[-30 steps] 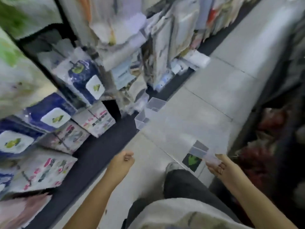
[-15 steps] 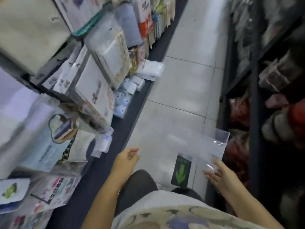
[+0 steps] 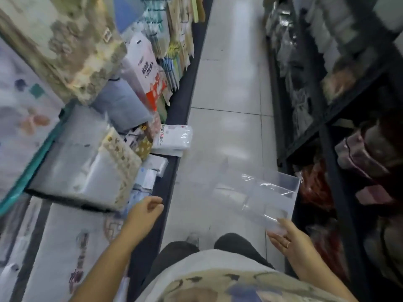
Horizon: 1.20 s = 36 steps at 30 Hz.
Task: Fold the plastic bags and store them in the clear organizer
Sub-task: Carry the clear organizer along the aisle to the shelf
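Still the right hand [image 3: 290, 238] grips the clear organizer [image 3: 268, 192] by its end; left hand [image 3: 144, 214] fingers stay loosely curled, empty.

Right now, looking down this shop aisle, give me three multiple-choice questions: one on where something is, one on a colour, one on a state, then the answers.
1. Where is the clear organizer?
A. On a shelf to the left
B. In the right hand, out over the floor
C. Lying beside the shoe

2. What colour are the floor tiles?
A. Pale grey
B. Red
C. Green

3. What is the left hand doing?
A. Holding a folded bag
B. Gripping a shelf post
C. Holding nothing, fingers loosely curled

Answers:
1 B: the right hand holds the organizer's near end, and the rest of it juts out above the tiles.
2 A: the tiles are pale grey all the way down the aisle.
3 C: nothing is in the left hand, and it touches nothing.
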### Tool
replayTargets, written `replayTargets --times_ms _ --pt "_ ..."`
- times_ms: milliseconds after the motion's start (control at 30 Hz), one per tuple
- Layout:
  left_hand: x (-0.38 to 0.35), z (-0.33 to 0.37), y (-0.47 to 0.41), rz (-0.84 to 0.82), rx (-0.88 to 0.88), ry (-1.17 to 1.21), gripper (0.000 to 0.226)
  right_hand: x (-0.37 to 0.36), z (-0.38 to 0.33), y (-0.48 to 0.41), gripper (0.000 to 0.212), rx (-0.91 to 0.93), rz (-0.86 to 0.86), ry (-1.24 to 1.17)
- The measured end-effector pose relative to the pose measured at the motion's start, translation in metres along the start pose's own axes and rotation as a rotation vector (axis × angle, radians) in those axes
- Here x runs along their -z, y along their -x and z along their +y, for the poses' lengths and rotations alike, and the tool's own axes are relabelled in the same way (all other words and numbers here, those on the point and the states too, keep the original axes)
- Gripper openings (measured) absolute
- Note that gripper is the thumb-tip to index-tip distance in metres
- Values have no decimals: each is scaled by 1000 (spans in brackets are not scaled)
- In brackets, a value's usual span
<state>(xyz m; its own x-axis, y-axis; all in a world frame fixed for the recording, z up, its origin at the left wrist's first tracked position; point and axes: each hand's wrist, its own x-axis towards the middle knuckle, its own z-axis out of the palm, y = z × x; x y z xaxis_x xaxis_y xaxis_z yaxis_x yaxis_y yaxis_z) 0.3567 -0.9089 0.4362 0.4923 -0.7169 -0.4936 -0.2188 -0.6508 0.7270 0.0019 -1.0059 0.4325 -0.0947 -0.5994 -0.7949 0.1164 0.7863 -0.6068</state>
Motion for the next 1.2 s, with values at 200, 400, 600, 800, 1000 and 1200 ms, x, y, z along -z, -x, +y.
replayTargets --times_ms 200,400,600,800,1000,1200 --pt "-5 148 -159 -72 -158 -104 17 -41 -88 -66 15 6 104 -98" --pt "-57 253 -295 -93 -114 -24 19 -91 -221 -185 8 11 123 -89" --pt "-83 349 -408 -102 -21 12 15 -149 -390 -294 34 85 27 -2" --pt "-77 414 -532 -51 37 31 13 -225 -530 -416 48 105 -37 55" --pt "-72 496 -697 -3 25 4 14 -300 -651 -532 43 94 1 46" --pt "-62 642 -873 -34 -79 -46 17 -357 -772 -599 26 39 81 -35"
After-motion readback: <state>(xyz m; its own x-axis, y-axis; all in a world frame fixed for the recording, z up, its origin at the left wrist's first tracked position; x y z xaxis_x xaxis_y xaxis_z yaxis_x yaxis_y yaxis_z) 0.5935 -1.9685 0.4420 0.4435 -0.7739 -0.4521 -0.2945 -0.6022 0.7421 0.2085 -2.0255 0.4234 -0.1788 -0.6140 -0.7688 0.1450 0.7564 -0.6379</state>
